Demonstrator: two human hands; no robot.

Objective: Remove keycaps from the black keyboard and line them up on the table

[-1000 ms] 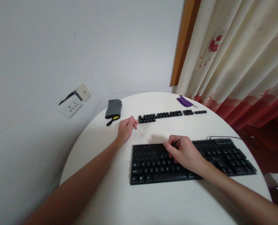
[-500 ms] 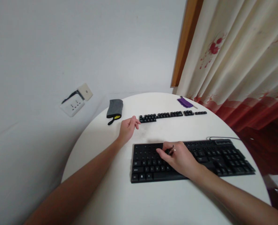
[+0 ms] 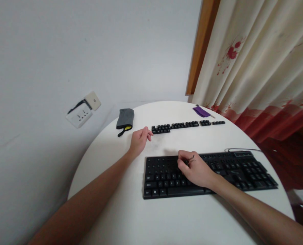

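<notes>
My right hand (image 3: 197,172) is closed above the left half of a black keyboard (image 3: 187,192). From its grip pokes a small dark tool with thin wire-like prongs (image 3: 192,159); most of it is hidden by the fingers. Several upper-left keys lack their caps, and bare switches show there. My left hand (image 3: 139,140) lies on the table with its fingers loosely apart, holding nothing visible. Just right of its fingertips starts a long row of loose black keycaps (image 3: 184,125).
The round white table (image 3: 125,217) stands against a wall with a socket (image 3: 80,115). Behind my left hand lies a grey cloth pouch (image 3: 125,118). A purple cloth item (image 3: 201,111) sits at the far right edge, by the curtain (image 3: 258,68). The keyboard's cable (image 3: 243,149) runs off rightward.
My right hand has shifted slightly right and up, and its fingers have drawn closer together; the tool's prongs have moved with it. My left hand stays in place.
</notes>
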